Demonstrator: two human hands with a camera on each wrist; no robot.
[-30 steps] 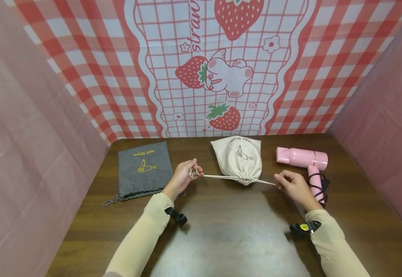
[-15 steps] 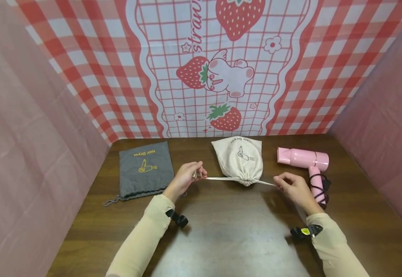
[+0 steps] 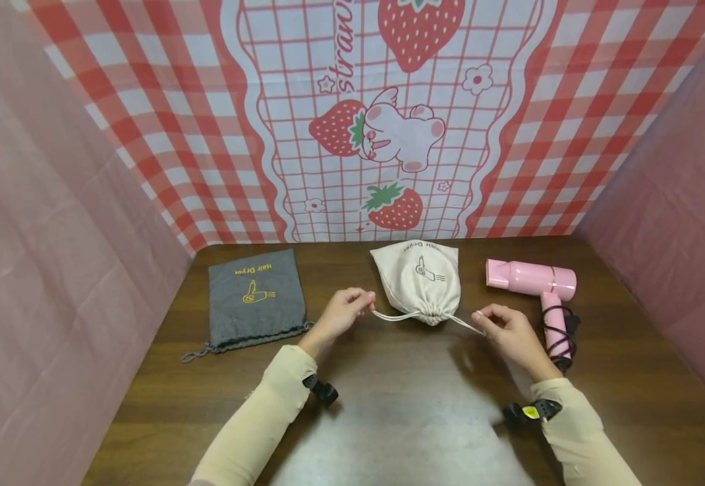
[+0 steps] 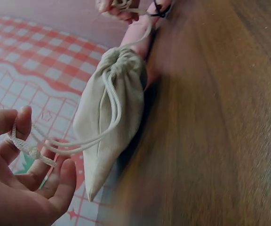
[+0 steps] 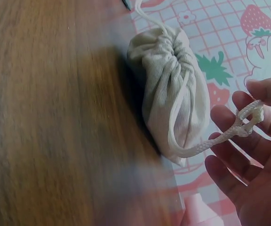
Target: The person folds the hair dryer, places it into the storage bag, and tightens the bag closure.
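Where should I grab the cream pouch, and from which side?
Probably the gathered neck, from the near side, where it points: it is cinched narrow, while the pouch behind spreads wider; the cords lead off left and right.

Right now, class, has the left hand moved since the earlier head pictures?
Yes: in the head view, the left hand has shifted rightward, away from the unmoved grey pouch and nearer the cream pouch.

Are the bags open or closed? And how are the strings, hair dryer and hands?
Cream drawstring bag: gathered shut, bulging.
White drawcords: slack, curving.
Gray drawstring bag: flat, mouth not cinched.
Pink hair dryer: lying down, black cord wrapped round its handle.
Left hand: pinching drawcord.
Right hand: pinching drawcord.
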